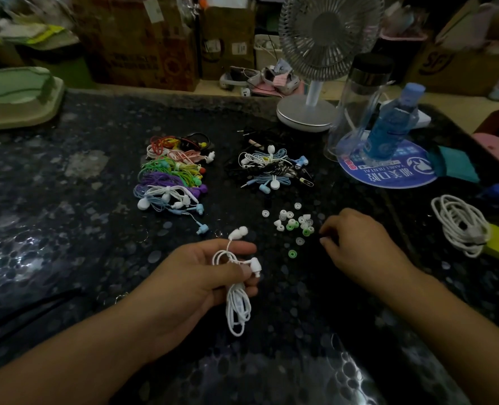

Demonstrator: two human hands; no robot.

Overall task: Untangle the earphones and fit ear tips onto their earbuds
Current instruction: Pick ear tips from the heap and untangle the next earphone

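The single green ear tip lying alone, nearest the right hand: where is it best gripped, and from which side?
Pinch the lone green ring-shaped silicone ear tip across its outer rim, coming straight down from above. It seems to lie flat with its hole facing up, apart from the other tips, so thumb and forefinger of the right hand probably fit on either side.

Left hand (201, 276) grips a coiled white earphone set (238, 299), one earbud (238, 232) poking up past the fingers. Right hand (356, 247) hovers, fingers curled, just beside the scattered white and green ear tips (293, 223) mid-counter (67, 229).
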